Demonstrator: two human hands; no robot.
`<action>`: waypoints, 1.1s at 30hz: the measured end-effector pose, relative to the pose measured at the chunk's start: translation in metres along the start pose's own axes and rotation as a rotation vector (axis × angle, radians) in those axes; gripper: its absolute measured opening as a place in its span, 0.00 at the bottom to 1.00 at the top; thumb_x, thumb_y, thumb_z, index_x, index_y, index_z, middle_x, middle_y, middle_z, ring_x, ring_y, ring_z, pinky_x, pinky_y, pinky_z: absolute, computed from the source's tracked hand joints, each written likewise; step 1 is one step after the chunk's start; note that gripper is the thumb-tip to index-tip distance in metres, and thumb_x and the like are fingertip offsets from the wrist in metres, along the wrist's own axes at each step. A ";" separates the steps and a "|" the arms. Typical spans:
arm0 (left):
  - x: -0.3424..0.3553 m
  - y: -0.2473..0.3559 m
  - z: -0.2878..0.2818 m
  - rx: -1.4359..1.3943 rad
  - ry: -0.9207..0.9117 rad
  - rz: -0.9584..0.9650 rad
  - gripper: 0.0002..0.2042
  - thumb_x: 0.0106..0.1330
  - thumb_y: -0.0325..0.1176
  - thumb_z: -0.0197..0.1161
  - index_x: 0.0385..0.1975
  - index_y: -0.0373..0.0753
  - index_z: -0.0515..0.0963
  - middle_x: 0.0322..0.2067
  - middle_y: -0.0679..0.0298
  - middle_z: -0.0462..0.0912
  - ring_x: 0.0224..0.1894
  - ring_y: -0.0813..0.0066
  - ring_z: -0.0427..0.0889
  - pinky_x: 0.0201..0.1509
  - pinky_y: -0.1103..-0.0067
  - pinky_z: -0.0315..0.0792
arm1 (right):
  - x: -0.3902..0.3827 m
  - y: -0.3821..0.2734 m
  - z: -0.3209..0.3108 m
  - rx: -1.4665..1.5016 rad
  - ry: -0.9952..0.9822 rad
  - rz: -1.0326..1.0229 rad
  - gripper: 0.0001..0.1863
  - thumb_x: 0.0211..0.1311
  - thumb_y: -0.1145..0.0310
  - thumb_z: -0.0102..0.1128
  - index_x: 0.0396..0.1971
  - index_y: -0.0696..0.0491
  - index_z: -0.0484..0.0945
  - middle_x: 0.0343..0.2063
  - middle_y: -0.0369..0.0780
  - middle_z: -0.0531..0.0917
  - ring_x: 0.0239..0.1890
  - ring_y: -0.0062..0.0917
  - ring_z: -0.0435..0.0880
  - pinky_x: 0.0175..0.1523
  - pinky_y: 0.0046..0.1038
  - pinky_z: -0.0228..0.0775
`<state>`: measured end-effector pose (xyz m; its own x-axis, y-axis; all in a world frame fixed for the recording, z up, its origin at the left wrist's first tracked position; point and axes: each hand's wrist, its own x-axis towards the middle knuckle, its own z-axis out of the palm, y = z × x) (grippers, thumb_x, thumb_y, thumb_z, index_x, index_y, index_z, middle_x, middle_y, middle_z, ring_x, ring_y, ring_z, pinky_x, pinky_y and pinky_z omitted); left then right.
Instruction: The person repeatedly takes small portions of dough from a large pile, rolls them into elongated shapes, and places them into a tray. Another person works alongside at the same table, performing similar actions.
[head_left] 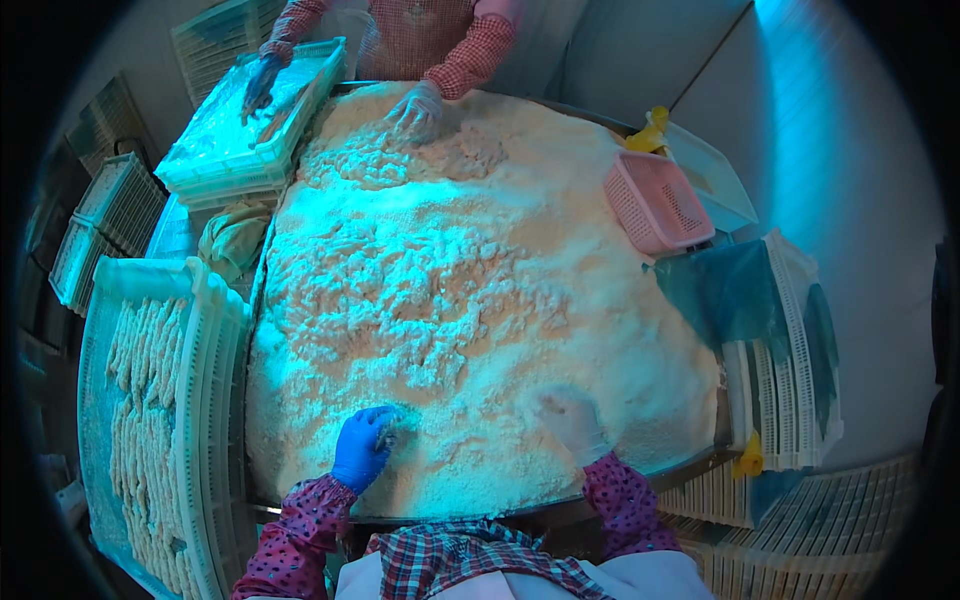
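From my end of the feed, the coated strips (400,290) lie heaped and tangled in the middle of a broad bed of pale, flour-like powder (610,310), just beyond both hands. I'd judge each one light, soft and limp — something that bends under its own weight and would be damp beneath its dusting. The powder should make the outside less slippery, but a hard pinch could stretch a strip or rub its coat bare. I'd take hold near the middle with several fingers, or slide a loose palm underneath and shake the clumps apart.

The left hand (362,449), in a blue glove, has its fingers curled low over the near powder; whether a scrap is caught at the fingertips, I can't tell. The right hand (574,424), in a whitish see-through glove, is blurred at the fingers (my view is no help there), so I can't say how far they spread or whether they grip anything.

Left of the bed, similar strips (145,350) lie in rows in the top tray of a stack. Across the powder, a co-worker's clear-gloved hand (416,106) rests at another heap — well apart from mine.
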<state>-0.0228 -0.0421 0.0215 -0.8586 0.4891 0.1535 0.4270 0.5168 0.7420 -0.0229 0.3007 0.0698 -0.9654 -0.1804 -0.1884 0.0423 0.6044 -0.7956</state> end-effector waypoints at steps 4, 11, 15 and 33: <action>0.015 0.060 0.050 0.271 0.094 0.114 0.23 0.53 0.38 0.64 0.51 0.42 0.73 0.40 0.56 0.80 0.39 0.55 0.79 0.44 0.65 0.73 | 0.019 -0.030 0.045 -0.456 0.133 -0.310 0.18 0.48 0.73 0.58 0.43 0.53 0.75 0.42 0.42 0.76 0.47 0.34 0.74 0.52 0.31 0.67; 0.016 0.022 0.043 -0.566 0.110 -0.256 0.16 0.55 0.24 0.58 0.45 0.44 0.77 0.45 0.58 0.78 0.43 0.56 0.77 0.46 0.69 0.73 | 0.047 -0.017 0.019 0.797 0.183 0.280 0.12 0.55 0.72 0.58 0.40 0.56 0.76 0.30 0.38 0.79 0.31 0.24 0.77 0.40 0.24 0.70; 0.014 0.017 0.012 0.033 0.049 -0.005 0.17 0.50 0.22 0.61 0.41 0.43 0.77 0.44 0.58 0.78 0.44 0.56 0.76 0.47 0.67 0.72 | 0.045 0.005 0.022 -0.109 0.248 -0.047 0.15 0.52 0.71 0.61 0.41 0.56 0.76 0.31 0.39 0.80 0.31 0.25 0.79 0.39 0.25 0.71; 0.001 0.021 0.060 -1.969 0.456 -0.478 0.23 0.65 0.37 0.53 0.58 0.37 0.63 0.49 0.58 0.74 0.44 0.67 0.75 0.56 0.66 0.67 | 0.026 -0.028 0.035 -0.171 0.107 -0.269 0.16 0.49 0.74 0.62 0.41 0.50 0.80 0.38 0.39 0.81 0.36 0.30 0.79 0.42 0.27 0.73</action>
<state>0.0027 0.0113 -0.0015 -0.9102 0.2449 -0.3340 -0.3406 -0.9015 0.2672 -0.0404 0.2518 0.0665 -0.9579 -0.2747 0.0839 -0.2531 0.6691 -0.6988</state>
